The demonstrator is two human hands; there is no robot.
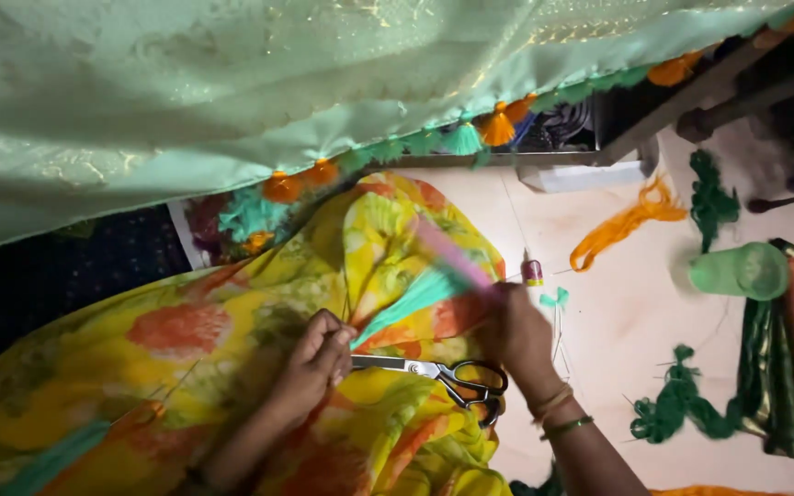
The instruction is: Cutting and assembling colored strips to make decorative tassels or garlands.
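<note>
Left hand [316, 360] pinches the turquoise thread bundle [411, 298] at its near end, grip closed; right hand [516, 335] grips the far end, blurred. Scissors [443, 375] lie on the yellow floral cloth [232, 367] just below both grips. Beyond, a tasselled green fabric [232, 83] overhangs. Right: orange yarn [627, 220], green yarn [682, 409] on pale floor [618, 321].

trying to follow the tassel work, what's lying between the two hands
In the head view, a pair of scissors lies on the yellow floral cloth between the left hand and the right hand. A teal thread bundle also stretches between them.
</note>
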